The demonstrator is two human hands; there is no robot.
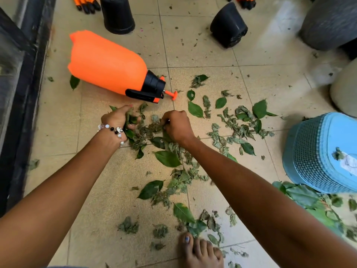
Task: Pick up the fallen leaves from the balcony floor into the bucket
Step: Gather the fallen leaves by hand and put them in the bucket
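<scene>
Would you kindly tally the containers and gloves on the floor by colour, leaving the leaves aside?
Orange: 1, the sprayer
Black: 2, the pots
Blue: 1, the bucket
Orange-and-black: 2, the gloves
Total: 6

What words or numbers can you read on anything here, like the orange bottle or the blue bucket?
There are no words or numbers that can be read.
Blue bucket: a pale sticker sits on it, too blurred to read.
Orange spray bottle: no print shows on the side in view.
Black pots: no labels show.
</scene>
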